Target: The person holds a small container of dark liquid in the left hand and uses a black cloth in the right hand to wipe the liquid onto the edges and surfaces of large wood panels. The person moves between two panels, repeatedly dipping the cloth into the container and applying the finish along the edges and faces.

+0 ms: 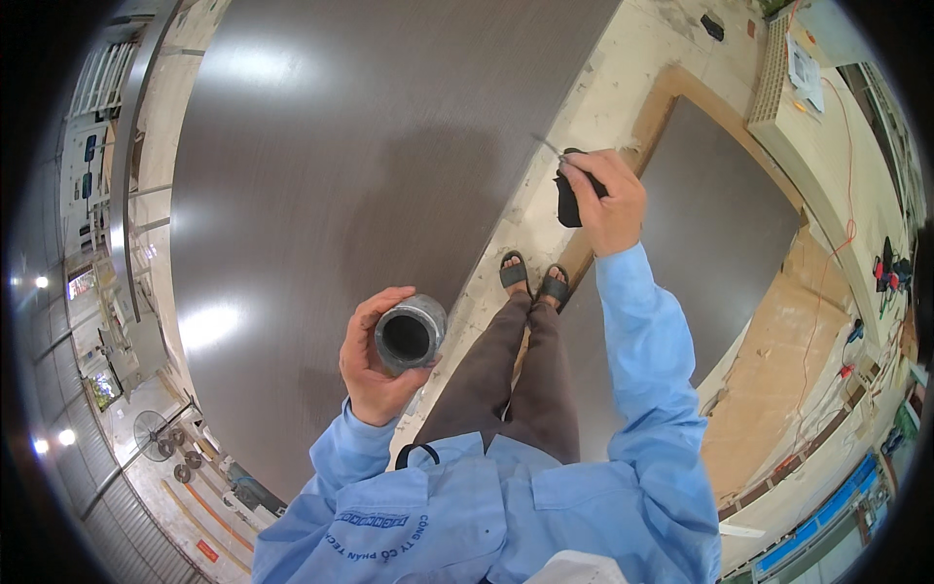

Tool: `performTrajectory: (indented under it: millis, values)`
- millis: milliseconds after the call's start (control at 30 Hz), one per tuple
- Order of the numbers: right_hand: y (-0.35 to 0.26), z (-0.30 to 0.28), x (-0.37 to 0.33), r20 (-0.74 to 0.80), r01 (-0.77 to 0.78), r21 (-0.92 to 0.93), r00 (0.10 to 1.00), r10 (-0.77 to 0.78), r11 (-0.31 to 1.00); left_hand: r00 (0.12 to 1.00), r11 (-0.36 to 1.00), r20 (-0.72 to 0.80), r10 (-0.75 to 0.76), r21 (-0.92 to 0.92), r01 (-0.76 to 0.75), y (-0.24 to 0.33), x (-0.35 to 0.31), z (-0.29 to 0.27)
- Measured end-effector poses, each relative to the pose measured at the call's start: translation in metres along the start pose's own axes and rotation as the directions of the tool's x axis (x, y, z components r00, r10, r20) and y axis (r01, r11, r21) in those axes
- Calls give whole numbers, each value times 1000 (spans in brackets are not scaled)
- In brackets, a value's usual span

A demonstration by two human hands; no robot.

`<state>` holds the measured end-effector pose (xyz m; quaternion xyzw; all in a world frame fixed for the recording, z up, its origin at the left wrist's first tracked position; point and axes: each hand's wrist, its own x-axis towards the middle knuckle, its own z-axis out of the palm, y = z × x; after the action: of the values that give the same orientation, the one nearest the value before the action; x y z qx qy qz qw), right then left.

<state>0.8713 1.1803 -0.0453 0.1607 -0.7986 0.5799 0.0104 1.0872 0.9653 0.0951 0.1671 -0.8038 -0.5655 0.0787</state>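
My left hand (377,362) is wrapped round a grey, open-topped round can (435,317), its mouth facing up and its inside dark. What the can holds, if anything, cannot be made out. Farther off to the right, my right hand (613,200) pinches a thin tool (547,144), perhaps a fine brush, whose tip points up and left. A black cloth (570,202) hangs bunched in the same hand, under the fingers. Below both hands lies a large dark brown wood-grain panel (292,165); the can is over its right edge.
Another dark panel (720,195) lies to the right, with brown cardboard (793,341) by it. My sandalled feet (533,280) stand in the gap between the panels. A pale workbench (827,127) and an orange cable (849,185) run along the right. A fan (152,435) stands far left.
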Motion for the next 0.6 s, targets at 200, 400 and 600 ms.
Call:
performTrajectory:
  millis: [200, 400, 600]
  values:
    - [-16, -1, -7, 233, 154, 168, 954, -191, 974, 997, 998, -75, -28, -63, 23, 0, -14, 2]
    - [-5, 4, -19, 88, 69, 4, 994, -69, 998, 993, 999, -110, -30, 29, 34, 3, -30, 1]
    - [-15, 8, -38, 214, 203, 147, 949, -232, 968, 988, 1000, -151, -14, 12, 16, 8, -51, -4]
